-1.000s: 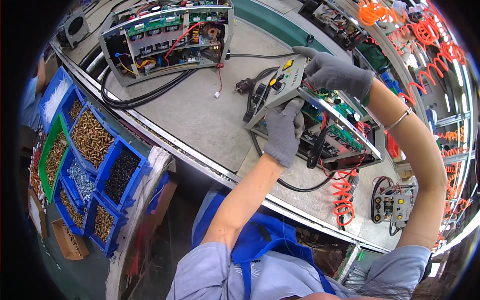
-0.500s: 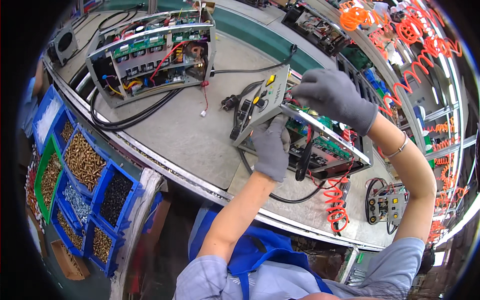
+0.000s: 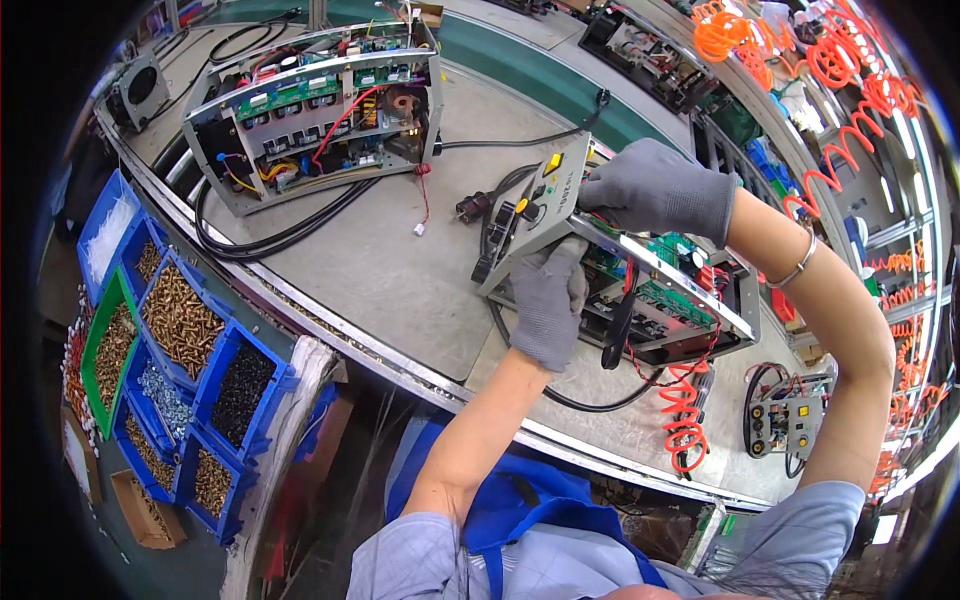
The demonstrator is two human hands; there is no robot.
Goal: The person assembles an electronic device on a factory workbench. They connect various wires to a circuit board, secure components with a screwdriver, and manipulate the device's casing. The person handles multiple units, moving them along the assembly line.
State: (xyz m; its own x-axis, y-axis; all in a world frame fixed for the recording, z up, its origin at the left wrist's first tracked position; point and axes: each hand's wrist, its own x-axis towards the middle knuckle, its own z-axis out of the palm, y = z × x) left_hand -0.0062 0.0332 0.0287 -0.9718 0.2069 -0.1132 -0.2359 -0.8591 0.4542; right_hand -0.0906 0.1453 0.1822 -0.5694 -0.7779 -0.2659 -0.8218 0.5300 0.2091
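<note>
A metal-framed electronic unit [image 3: 690, 290] with green circuit boards and wiring stands on the bench, its side and top open. Its grey front panel [image 3: 541, 205] has a yellow switch and a yellow-centred knob. My gloved left hand [image 3: 548, 305] is closed at the panel's near edge, its fingertips partly inside the frame. Just behind the panel's top, my gloved right hand [image 3: 655, 190] is closed with fingers bent down; what they pinch is hidden. A black elongated piece [image 3: 618, 335] hangs at the unit's near side, beside red wires.
A larger open unit [image 3: 320, 120] stands at the far left with black cables. Blue bins [image 3: 235, 400] and a green one hold screws and small parts at lower left. An orange coiled hose [image 3: 683, 415] lies near the front edge; a small panel assembly [image 3: 785, 425] sits right.
My right hand has lowered slightly and drawn closer behind the front panel. My left hand stays at the panel's near edge. The whole view has shifted a little.
</note>
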